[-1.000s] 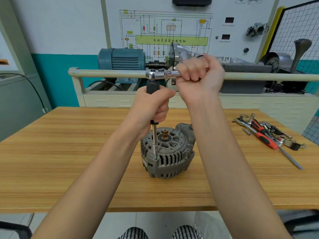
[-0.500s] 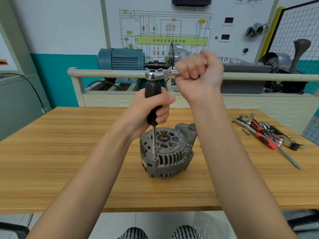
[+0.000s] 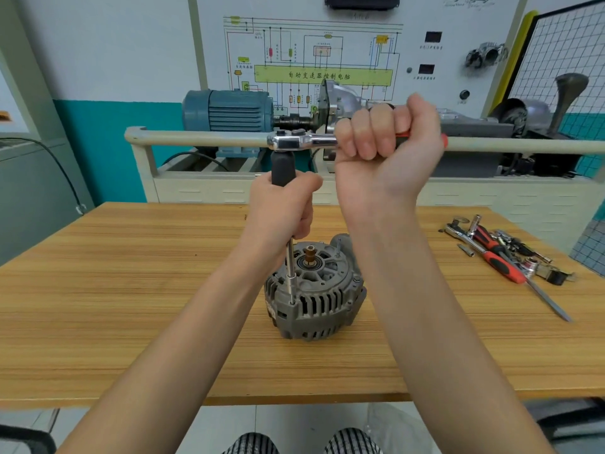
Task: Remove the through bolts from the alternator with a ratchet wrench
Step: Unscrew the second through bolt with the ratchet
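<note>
Head view: the right hand (image 3: 386,149) is fisted round the ratchet (image 3: 304,140) handle, hiding all but the chrome head and a red tip past the wrist. The left hand (image 3: 283,208) grips the black extension (image 3: 282,168); its thin shaft drops to the near-left rim of the alternator (image 3: 314,290), and the bolt under its tip cannot be made out. The alternator stands mid-table (image 3: 114,306). A heap of tools (image 3: 510,257) at the right is too tangled to sort. The wall board (image 3: 322,75) reads 自动变速器控制电脑; its smaller labels are illegible
</note>
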Tool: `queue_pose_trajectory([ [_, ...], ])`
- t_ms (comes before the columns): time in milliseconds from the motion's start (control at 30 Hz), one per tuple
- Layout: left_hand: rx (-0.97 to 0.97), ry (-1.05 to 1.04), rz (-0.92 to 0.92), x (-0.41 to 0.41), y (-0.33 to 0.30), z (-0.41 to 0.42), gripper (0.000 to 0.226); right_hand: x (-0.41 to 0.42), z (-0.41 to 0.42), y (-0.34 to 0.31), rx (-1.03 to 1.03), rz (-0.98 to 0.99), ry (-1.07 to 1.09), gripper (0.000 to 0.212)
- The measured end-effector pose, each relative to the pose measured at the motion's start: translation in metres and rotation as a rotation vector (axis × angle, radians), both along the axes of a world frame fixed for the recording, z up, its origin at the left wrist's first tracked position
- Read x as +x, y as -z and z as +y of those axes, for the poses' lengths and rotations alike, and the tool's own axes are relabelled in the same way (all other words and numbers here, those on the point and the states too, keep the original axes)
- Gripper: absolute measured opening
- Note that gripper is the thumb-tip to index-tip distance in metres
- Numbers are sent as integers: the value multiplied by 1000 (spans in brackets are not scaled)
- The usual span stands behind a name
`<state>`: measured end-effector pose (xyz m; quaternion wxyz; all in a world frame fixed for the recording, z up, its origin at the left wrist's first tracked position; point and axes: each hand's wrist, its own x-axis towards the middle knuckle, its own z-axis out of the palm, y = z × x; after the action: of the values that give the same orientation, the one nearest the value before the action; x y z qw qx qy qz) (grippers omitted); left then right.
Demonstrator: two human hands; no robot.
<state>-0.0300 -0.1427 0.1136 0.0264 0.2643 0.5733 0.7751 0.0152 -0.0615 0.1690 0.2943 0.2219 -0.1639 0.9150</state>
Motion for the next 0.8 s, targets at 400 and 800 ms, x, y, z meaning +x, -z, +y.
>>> queue_pose_trajectory([
  [400, -101, 205, 209, -4, -7, -17, 28, 0, 13, -11, 7, -121, -105, 47],
  [800, -9, 248, 86, -1, -14, -8, 57, -19, 20, -6, -99, -128, -286, 49],
])
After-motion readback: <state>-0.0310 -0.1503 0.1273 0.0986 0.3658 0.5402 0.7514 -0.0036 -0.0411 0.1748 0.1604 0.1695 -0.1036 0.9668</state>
